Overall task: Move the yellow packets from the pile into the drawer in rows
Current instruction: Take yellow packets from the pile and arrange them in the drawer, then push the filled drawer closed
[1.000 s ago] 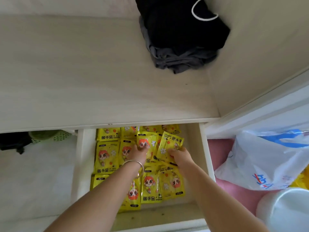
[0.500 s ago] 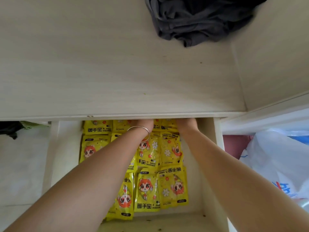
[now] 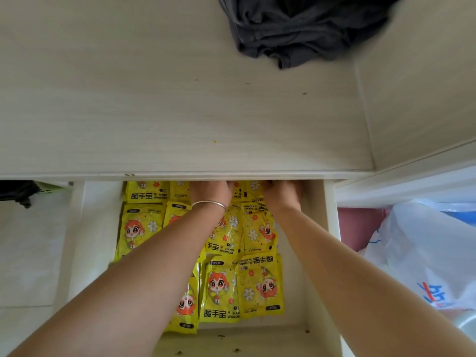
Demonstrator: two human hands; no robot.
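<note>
At the drawer's [image 3: 315, 228] 12 o'clock end | my left hand [image 3: 210, 193] and right hand [image 3: 282, 194] reach under the shelf lip, fingers hidden, grip unknowable | step: seating yellow packets [image 3: 221, 292] in back row | next: withdraw, fetch more.

Two hands reaching into one open drawer [image 3: 315, 228], at least nine yellow hand-warmer packets [image 3: 260, 287] showing in rows, more lying hidden, one silver bangle [image 3: 209, 203], one dark garment [image 3: 304, 29] lying far, one white plastic bag [image 3: 425, 251] sitting right
</note>
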